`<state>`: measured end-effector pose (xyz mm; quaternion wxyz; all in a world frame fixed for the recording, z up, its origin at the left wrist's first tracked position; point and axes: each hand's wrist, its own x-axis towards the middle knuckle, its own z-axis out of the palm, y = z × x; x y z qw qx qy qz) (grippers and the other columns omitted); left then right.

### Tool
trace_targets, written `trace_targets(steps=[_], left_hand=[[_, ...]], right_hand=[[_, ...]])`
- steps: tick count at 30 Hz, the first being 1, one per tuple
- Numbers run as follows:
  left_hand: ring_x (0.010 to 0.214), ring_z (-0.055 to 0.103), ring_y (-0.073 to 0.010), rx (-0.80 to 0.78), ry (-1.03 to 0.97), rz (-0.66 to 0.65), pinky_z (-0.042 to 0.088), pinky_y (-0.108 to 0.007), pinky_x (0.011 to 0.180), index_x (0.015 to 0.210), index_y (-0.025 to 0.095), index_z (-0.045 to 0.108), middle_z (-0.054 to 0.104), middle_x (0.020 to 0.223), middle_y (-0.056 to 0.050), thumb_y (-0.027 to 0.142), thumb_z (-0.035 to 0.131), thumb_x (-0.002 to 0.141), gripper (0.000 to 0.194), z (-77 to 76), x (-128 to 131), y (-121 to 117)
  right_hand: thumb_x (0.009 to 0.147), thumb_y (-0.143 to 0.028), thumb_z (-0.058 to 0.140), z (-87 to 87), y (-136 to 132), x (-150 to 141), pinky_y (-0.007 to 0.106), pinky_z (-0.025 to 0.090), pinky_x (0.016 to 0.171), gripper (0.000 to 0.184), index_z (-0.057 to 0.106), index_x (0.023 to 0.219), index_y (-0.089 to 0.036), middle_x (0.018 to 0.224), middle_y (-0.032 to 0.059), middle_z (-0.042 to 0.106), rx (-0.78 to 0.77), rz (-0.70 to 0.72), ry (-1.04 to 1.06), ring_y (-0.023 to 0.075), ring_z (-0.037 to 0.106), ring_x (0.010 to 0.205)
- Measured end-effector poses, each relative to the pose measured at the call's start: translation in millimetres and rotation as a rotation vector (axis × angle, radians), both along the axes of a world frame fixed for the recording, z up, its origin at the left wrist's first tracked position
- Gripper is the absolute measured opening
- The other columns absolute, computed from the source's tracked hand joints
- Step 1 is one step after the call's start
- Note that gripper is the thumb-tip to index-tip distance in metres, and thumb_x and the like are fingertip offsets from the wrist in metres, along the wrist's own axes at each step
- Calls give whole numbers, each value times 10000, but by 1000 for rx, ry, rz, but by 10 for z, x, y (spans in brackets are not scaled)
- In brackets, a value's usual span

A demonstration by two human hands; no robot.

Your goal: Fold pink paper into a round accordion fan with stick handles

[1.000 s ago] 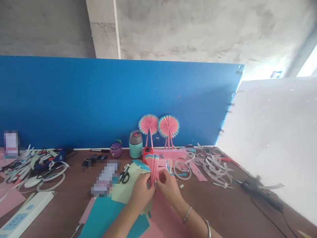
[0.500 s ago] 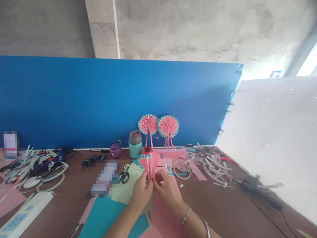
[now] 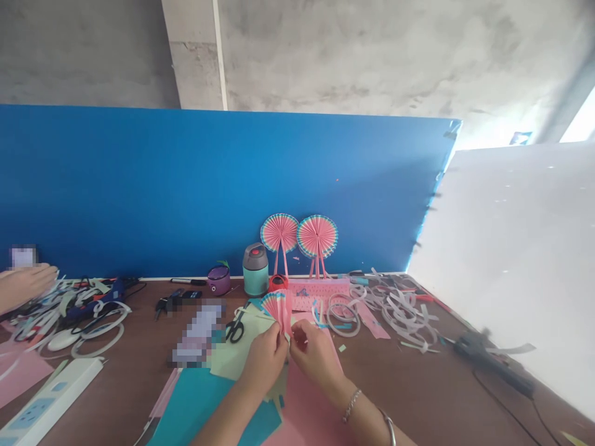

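Observation:
A small pleated pink paper fan (image 3: 275,303) with a blue-and-white striped edge stands upright in front of me, partly spread. My left hand (image 3: 264,358) is closed, pinching its gathered lower end. Right beside it, my right hand (image 3: 318,359) has thumb and fingers pressed together at the fan's lower right side; what lies between those fingertips is hidden. Beneath my hands are sheets of pink paper (image 3: 309,402), pale green paper (image 3: 227,359) and teal paper (image 3: 199,402). Black-handled scissors (image 3: 235,331) lie left of the fan.
Two finished round pink fans (image 3: 317,236) lean on the blue partition (image 3: 139,186). Nearby stand a teal flask (image 3: 255,279) and a purple pot (image 3: 218,280). Coiled white strips (image 3: 400,316), a glue gun (image 3: 493,362) and a power strip (image 3: 51,402) lie around. Another person's hand (image 3: 30,285) is at far left.
The fan's right part has folded narrower and turned more upright between my hands. My right fingertips have shifted slightly. Another person's hand has come in at the far left.

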<state>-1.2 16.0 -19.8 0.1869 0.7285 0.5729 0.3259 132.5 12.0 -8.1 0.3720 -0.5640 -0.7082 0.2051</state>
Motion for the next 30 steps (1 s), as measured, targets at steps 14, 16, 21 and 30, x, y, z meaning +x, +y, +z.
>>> trace_targets(steps=[14, 16, 21, 30], left_hand=[[672, 574, -195, -28, 207, 44, 263, -262, 553, 699, 208, 458, 563, 650, -24, 101, 344, 800, 186, 63, -67, 23], [703, 571, -188, -29, 106, 33, 307, -254, 583, 716, 209, 452, 575, 693, -33, 92, 327, 800, 190, 66, -47, 8], [700, 558, -169, -84, -76, 5, 343, -243, 595, 766, 220, 432, 573, 717, -19, 103, 310, 804, 173, 94, 5, -49], [688, 559, -184, -73, -38, 14, 312, -259, 578, 771, 223, 407, 577, 717, -28, 256, 269, 893, 187, 120, 24, -72]], right_hand=[[648, -94, 466, -66, 97, 110, 254, 336, 643, 178, 541, 785, -179, 704, 24, 628, -20, -61, -123, 168, 558, 671], [663, -107, 474, -128, 105, 91, 236, 359, 604, 296, 532, 943, -184, 726, 16, 632, -114, 23, 62, 165, 570, 678], [679, -123, 459, -212, 90, 20, 214, 407, 539, 540, 416, 1212, -202, 768, -6, 627, -267, 226, 425, 139, 576, 629], [570, -152, 601, 18, 12, -8, 281, 467, 748, 671, 452, 1221, -214, 1071, 62, 598, -371, 160, 583, 226, 566, 968]])
